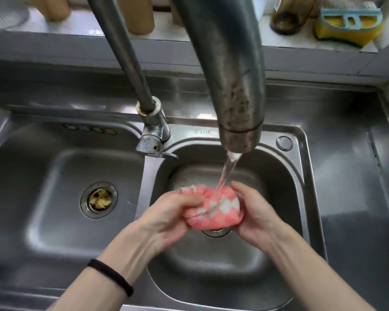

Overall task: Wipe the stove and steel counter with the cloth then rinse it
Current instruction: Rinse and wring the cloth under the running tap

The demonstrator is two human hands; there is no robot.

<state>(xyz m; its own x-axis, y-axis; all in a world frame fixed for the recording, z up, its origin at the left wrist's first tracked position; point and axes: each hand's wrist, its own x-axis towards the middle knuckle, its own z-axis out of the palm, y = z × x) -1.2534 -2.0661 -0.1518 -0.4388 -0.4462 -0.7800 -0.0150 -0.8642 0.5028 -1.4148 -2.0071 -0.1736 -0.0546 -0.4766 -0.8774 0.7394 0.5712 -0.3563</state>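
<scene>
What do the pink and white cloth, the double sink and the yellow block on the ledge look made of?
Pink and white checked cloth: soft textile, bunched and wet. Grey double-basin sink: likely brushed stainless steel, reflective sheen. Yellow block in a blue holder: probably foam sponge, matte surface.

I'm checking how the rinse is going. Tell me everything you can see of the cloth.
The cloth is pink with white checks, of soft, waffle-like fabric, wet and bunched into a wad. The left hand grips its left side, the right hand its right, above the drain of the right sink basin. Water from the tap falls onto its top.
</scene>
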